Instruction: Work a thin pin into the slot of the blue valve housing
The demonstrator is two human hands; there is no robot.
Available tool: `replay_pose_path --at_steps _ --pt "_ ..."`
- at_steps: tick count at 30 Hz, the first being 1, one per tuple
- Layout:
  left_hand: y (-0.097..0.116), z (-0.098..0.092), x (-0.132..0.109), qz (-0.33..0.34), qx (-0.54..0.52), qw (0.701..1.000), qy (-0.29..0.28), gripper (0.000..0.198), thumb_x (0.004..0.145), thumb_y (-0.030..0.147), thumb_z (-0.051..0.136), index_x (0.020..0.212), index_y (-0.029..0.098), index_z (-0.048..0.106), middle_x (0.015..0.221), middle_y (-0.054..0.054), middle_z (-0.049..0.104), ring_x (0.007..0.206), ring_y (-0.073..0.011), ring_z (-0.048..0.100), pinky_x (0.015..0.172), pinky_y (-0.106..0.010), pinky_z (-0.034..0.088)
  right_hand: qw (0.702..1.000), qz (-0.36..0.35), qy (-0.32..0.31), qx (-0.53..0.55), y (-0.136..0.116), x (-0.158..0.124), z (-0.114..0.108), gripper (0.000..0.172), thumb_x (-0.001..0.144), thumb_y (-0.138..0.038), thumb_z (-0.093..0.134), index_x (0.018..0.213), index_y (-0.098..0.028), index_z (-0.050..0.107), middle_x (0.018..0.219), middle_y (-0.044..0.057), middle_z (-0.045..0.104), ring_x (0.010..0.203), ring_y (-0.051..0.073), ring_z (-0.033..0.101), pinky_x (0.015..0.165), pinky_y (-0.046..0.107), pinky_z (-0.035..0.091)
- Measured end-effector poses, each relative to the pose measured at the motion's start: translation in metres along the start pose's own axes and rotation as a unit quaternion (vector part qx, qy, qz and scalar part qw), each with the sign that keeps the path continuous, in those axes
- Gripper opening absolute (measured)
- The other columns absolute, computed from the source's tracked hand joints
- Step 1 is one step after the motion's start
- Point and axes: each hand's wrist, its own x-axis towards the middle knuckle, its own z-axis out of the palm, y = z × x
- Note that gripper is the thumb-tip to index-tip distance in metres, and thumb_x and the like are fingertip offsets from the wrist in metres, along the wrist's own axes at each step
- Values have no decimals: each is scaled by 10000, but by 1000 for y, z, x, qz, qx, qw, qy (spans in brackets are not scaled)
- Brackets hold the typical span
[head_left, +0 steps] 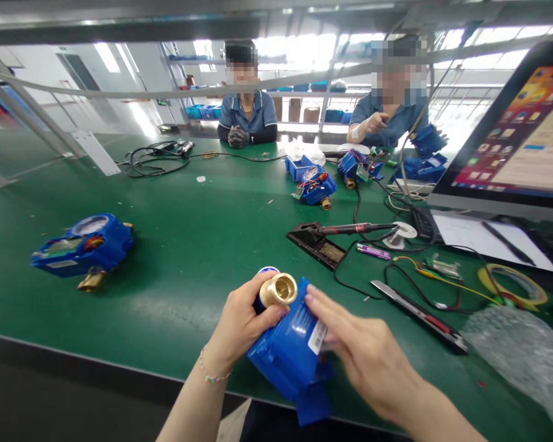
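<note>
A blue water meter (283,350) is tilted on its side above the front edge of the bench, with a barcode label (317,336) facing up. My left hand (242,316) is wrapped round its brass pipe end (280,290), thumb below the threaded opening. Against the housing's right side rests my right hand (366,347), fingers pressed on the edge near the label and its thumb largely hidden. A blue flap (313,402) hangs from the lower end of the housing. Another blue water meter (85,242), its circuit board exposed, lies at the left.
Beyond my hands, a soldering iron (350,229) rests in its black stand (304,236). A utility knife (419,316), yellow tape roll (511,285) and bubble wrap (520,356) lie right, below a monitor (516,135). Two people sit opposite, near more opened meters (316,185).
</note>
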Motion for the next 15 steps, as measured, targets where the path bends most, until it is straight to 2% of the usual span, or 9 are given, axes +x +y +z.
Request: replay_pose_path --at_steps 2,3,5,6,7,8,11,13,15 --pt "0 0 -1 -2 1 1000 -2 416 792 500 606 1079 202 564 978 -30 651 855 -196 598 764 -263 451 998 61 27 -19 3 2 -1 365 912 -109 349 1250 -99 489 1319 156 500 1004 141 636 792 251 559" --pt "0 0 -1 -5 1 1000 -3 418 790 500 608 1077 200 565 971 -31 652 849 -197 599 759 -264 454 998 43 39 -23 2 2 -1 358 916 -125 349 1243 -93 494 1318 163 497 979 142 645 754 244 566" --pt "-1 0 -2 -4 2 1000 0 417 787 498 613 1074 199 566 966 -31 652 846 -195 600 757 -262 457 997 -55 50 -16 -5 3 -1 355 929 -178 349 1233 -75 498 1294 176 513 845 135 677 625 224 567" --pt "-1 0 -2 -1 1 1000 4 419 786 497 617 1076 200 565 966 -29 652 848 -192 600 758 -259 456 995 -92 41 -14 -7 3 0 358 934 -196 342 1233 -77 499 1287 172 518 787 131 681 578 224 560" --pt "-1 0 -3 2 1 1000 7 421 784 496 620 1081 202 564 970 -28 651 852 -191 599 760 -257 455 995 -98 26 -19 -6 4 0 361 939 -205 334 1239 -85 496 1288 162 518 754 129 681 565 230 558" --pt "-2 0 -3 5 1 1000 9 425 784 497 620 1084 203 563 975 -29 651 856 -192 598 765 -258 454 997 -69 8 -30 -2 5 1 364 942 -199 326 1251 -99 489 1299 149 511 764 130 683 593 243 565" --pt "-3 -1 -4 5 1 1000 10 446 779 511 611 1086 191 564 971 -39 650 858 -203 594 772 -272 451 984 145 -54 -88 28 1 5 380 928 -154 327 1277 -134 478 1297 131 528 982 194 648 794 348 556" --pt "-3 -1 -5 1 6 1000 9 453 780 515 599 1083 180 567 977 -46 648 867 -209 592 778 -274 447 953 258 -102 -118 51 -9 12 357 913 -189 376 1236 -151 523 1166 136 629 961 260 654 783 427 546" --pt "-2 -1 -4 -8 9 1000 7 457 778 513 592 1083 174 567 983 -48 647 878 -210 590 783 -268 441 937 301 -132 -119 68 -22 22 298 878 -219 445 1127 -156 596 996 135 689 822 302 678 679 452 548"
